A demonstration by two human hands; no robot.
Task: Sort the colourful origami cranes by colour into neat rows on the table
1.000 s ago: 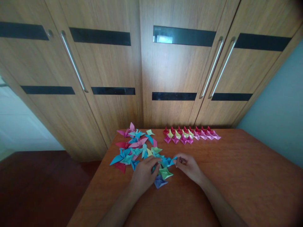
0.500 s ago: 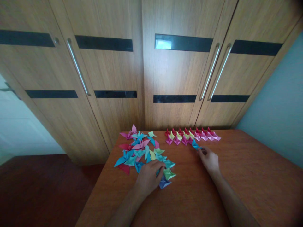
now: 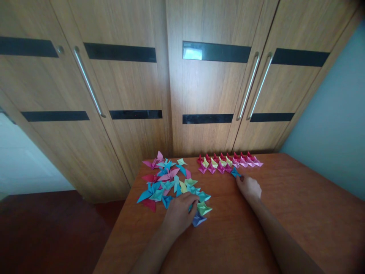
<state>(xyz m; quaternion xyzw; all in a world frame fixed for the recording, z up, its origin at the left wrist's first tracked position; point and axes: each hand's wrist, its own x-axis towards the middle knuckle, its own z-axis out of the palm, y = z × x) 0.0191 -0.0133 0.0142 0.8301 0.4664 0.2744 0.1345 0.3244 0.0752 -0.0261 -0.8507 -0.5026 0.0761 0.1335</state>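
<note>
My right hand [image 3: 249, 188] pinches one end of a blue origami crane [image 3: 235, 172], which sits at the front of the rows of folded cranes, close to a magenta crane [image 3: 221, 168]. My left hand [image 3: 182, 208] is curled over the front right of a loose group of paper cranes. A patch of blue paper [image 3: 190, 207] shows between its thumb and fingers; most of that piece is hidden. Just right of these fingers lie a green crane [image 3: 204, 209] and a periwinkle crane [image 3: 198, 219].
Red cranes [image 3: 221, 156], yellow cranes [image 3: 213, 163] and pink cranes [image 3: 243, 162] stand in rows along the back of the wooden table [image 3: 228, 236]. Several larger spread-winged cranes [image 3: 151, 190] lie at the left. A wooden wardrobe [image 3: 205, 91] rises behind the table.
My right hand has moved slightly forward with the blue crane, bringing it closer to the rows. My left hand stays in place. The camera view has shifted a little.
</note>
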